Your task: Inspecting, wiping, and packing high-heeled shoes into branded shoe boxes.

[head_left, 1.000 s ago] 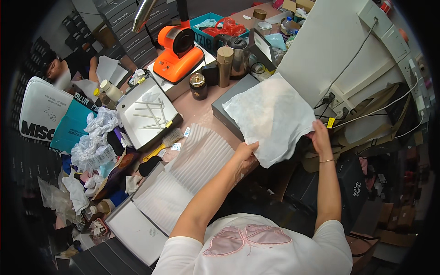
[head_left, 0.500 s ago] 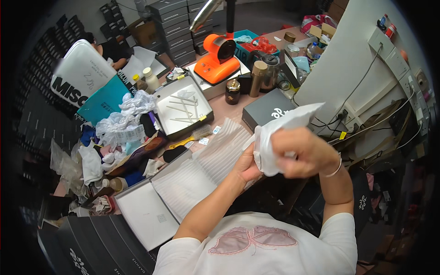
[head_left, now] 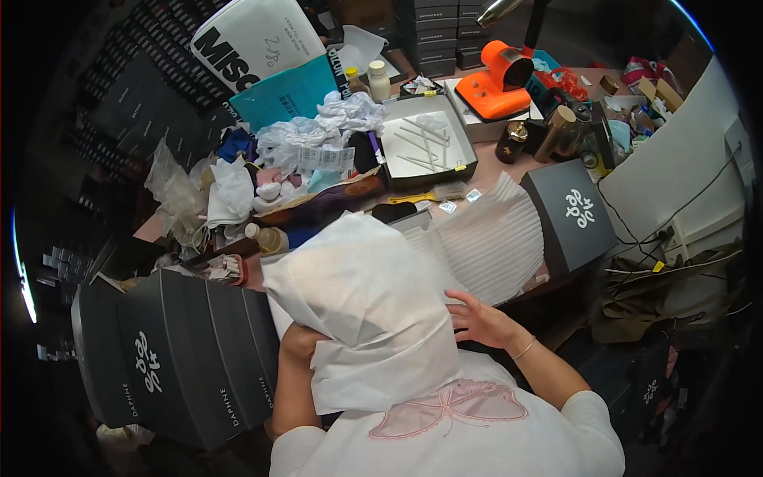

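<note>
A large white sheet point(head_left: 389, 278), thin and creased, spreads in front of my chest. A faint pinkish shape shows through its upper part; what it is I cannot make out. My left hand point(head_left: 302, 342) is bent at the sheet's left edge, its fingers hidden behind the white material. At the right edge my right hand point(head_left: 483, 322) is open, fingers apart, close beside the sheet and holding nothing. Ribbed white padding point(head_left: 489, 246) lies on the table beyond it, against a dark grey box point(head_left: 568, 219).
Stacked dark boxes point(head_left: 187, 350) stand at my left. Farther back are crumpled white paper point(head_left: 318, 131), a shallow box of white sticks point(head_left: 421, 151), a yellow-handled brush point(head_left: 433, 195), a dark jar point(head_left: 511, 141) and an orange device point(head_left: 497, 83). A wall point(head_left: 675, 171) bounds the right side.
The white bundle between my hands is now spread into a broad sheet, lower and nearer my body. My left hand has moved left, and my right hand has let go. The view has turned left.
</note>
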A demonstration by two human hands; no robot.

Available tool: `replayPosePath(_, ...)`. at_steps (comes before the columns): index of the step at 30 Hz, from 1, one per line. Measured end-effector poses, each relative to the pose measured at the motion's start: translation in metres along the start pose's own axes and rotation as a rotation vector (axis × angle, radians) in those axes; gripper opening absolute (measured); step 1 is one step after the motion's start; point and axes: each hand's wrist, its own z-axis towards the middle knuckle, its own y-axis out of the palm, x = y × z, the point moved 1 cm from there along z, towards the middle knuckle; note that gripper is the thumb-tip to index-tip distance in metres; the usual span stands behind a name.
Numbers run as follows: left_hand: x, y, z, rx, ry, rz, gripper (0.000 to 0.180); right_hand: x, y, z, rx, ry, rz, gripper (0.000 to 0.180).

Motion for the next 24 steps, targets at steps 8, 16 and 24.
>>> replayPosePath(8,-0.072,0.022,0.064,0.228,-0.089,0.337,0.048,-0.006,0.045,0.047,0.206,-0.195,-0.14,0.087)
replayPosePath(16,-0.198,0.075,0.088,0.481,0.079,0.731,0.061,0.04,-0.051,0.12,0.772,-0.396,-0.832,0.08)
replayPosePath(24,-0.207,0.087,0.086,0.623,0.061,0.061,0.06,0.001,-0.055,0.129,0.509,-0.222,-0.233,0.063)
